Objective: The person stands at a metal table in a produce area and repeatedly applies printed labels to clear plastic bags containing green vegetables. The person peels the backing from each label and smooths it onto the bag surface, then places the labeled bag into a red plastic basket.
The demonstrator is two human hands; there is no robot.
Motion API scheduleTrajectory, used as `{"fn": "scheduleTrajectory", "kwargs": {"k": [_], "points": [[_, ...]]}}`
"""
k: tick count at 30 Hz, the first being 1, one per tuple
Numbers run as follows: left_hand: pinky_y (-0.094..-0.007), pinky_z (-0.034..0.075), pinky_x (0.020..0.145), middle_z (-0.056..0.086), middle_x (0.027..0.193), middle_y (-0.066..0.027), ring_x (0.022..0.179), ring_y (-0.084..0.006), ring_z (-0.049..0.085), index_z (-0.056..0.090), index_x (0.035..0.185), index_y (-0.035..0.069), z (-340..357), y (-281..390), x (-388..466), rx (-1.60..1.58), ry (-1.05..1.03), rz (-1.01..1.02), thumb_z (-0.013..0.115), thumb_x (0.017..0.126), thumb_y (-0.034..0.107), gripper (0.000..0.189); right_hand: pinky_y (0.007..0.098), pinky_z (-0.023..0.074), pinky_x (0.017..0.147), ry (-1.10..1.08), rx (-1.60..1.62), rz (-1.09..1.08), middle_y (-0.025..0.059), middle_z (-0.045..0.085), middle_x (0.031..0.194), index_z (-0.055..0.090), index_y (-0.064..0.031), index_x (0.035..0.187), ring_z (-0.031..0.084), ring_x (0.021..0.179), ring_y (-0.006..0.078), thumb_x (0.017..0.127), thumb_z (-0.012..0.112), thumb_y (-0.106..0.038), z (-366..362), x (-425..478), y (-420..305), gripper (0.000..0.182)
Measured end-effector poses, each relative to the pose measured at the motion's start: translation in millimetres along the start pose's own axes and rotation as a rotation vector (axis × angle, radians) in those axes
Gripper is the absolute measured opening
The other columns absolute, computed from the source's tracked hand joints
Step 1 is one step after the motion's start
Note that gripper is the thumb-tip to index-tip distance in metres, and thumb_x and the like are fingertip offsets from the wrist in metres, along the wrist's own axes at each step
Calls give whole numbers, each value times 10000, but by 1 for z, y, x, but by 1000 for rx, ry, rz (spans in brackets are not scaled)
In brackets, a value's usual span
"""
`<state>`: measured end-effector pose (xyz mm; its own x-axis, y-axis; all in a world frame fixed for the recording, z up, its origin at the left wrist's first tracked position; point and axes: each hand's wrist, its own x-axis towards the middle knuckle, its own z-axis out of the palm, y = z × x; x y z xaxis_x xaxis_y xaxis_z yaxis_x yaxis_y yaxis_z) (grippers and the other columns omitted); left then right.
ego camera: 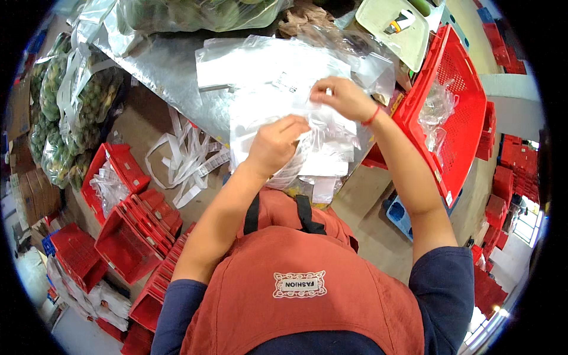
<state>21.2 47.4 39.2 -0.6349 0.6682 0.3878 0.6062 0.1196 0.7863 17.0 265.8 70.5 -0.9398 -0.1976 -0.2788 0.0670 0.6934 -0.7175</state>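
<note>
On a metal table [177, 88] before me lie stacked clear plastic bags [266, 66], washed out by glare. My left hand [277, 142] is closed on the edge of a clear plastic bag [290, 166] at the near side of the pile. Up and to the right, my right hand [339, 95], with a red string at its wrist, hovers over or touches the stack, its fingers bent; glare hides whether it pinches anything. Below it, crumpled clear film [333, 137] rests on flat white sheets.
A red perforated crate [461, 111] holding clear plastic stands at the right. A pale tray [377, 22] bears a cutter [399, 22]. Bagged green produce [199, 13] lies at the back, more bagged produce [57, 97] at the left. White label strips [186, 155] trail on the floor near red crates [128, 239].
</note>
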Motion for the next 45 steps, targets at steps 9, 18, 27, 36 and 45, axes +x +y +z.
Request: {"fn": "scheduleTrajectory", "kwargs": {"k": [9,18,27,36,45], "points": [[-286,474,772,641,937,-126,859,-234,620,636,944,9,-27,17,-79,-392,-176,-528,622,743,42,204,335,414,611,567,-596,-911,42,546,719,586,-97,832,527,657,210,723,600,-78,13,60,2,111],[-305,461,713,612,817,-97,796,-242,589,636,886,37,-51,18,-88,-139,-268,-321,553,734,-11,179,439,140,1101,174,-634,-474,67,283,1421,353,-231,1350,239,1317,271,811,486,-513,117,-20,16,623],[-249,445,714,599,827,-40,774,-125,562,563,821,15,-46,4,-82,-256,-96,-423,599,734,4,95,344,383,903,78,440,-179,89,603,1007,647,-72,979,519,1009,237,830,574,-314,115,-43,-22,293],[-275,436,748,584,956,-63,839,-165,547,627,823,42,-35,-2,-93,-368,-232,-602,536,681,-14,177,279,406,831,527,772,-7,36,576,937,580,-54,842,530,893,135,816,614,-206,109,-37,3,157],[-314,444,757,597,937,-64,878,-236,555,630,817,56,-41,18,-78,-369,-486,-453,480,603,-108,309,359,388,839,481,-248,141,133,550,1026,572,-54,959,509,946,235,712,693,-263,137,-41,1,345]]}}
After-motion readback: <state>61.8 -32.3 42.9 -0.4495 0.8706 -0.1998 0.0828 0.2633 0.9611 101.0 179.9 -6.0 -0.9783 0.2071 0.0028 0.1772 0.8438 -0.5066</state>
